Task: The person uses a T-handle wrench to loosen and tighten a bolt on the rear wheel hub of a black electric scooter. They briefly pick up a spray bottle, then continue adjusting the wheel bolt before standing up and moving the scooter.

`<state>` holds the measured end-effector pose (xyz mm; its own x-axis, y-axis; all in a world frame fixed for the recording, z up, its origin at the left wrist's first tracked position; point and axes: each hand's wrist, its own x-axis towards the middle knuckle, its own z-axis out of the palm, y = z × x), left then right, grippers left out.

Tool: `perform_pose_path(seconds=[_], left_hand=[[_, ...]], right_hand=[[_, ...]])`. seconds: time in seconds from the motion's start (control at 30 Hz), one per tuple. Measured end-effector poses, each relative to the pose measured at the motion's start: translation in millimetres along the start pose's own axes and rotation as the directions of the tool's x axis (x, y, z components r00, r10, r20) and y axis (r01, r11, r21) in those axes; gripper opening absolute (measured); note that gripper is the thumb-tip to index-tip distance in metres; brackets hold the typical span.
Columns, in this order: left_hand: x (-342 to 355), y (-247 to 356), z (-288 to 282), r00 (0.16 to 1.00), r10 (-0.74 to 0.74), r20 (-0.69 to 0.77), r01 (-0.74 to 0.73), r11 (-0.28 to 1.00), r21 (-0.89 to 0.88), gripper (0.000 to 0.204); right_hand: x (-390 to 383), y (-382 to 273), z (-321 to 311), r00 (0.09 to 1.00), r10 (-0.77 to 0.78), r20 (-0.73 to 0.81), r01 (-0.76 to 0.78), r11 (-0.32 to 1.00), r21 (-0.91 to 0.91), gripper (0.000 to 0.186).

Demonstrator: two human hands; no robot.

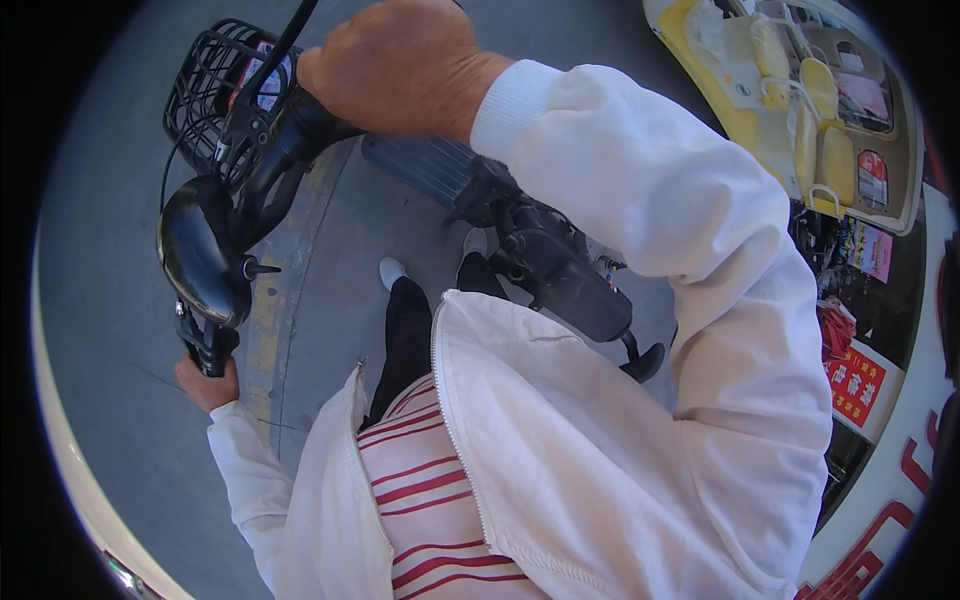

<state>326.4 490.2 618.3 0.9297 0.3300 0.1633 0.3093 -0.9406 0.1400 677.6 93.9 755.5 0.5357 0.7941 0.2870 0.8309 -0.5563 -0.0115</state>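
Observation:
I stand beside a black electric scooter, both arms in white sleeves reaching to its handlebar. My left hand is closed round the black left grip, fingers partly hidden behind it. At the far end of the bar, my right hand is closed over the right grip, which it mostly covers. A brake lever juts out near that hand. Between the hands sits the glossy black instrument housing. The wire basket is fixed at the front, and the ribbed footboard lies below my right forearm.
The scooter's dark rear body stands close to my legs. A worn yellow line runs along the grey pavement. To the right is a stall or display with a yellow-edged case and a red sign.

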Motion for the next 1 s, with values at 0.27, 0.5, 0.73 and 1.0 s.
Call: perform_pose_path(seconds=[0.27, 0.5, 0.73, 1.0], left_hand=[[-7.2, 7.7, 4.2, 0.999, 0.018, -0.033, -0.016, 0.999, 0.037, 0.047], [4.7, 31.0, 6.3, 0.987, 0.012, -0.162, -0.022, 0.998, -0.057, 0.088], [-1.4, 21.5, -4.8, 0.994, -0.02, -0.106, 0.01, 0.996, -0.091, 0.091], [2.0, 24.0, -2.7, 0.995, -0.016, -0.099, 0.003, 0.992, -0.125, 0.087]], right_hand=[[12.7, 3.7, -8.8, 0.996, -0.053, 0.076, 0.056, 0.998, -0.037, 0.009], [49.3, 6.4, -48.1, 0.657, 0.03, 0.754, -0.068, 0.997, 0.02, 0.025], [101.1, -24.3, -21.2, 0.167, 0.412, 0.896, -0.211, 0.903, -0.375, 0.039], [57.4, 1.6, -56.0, 0.604, 0.082, 0.793, -0.199, 0.979, 0.051, 0.033]])
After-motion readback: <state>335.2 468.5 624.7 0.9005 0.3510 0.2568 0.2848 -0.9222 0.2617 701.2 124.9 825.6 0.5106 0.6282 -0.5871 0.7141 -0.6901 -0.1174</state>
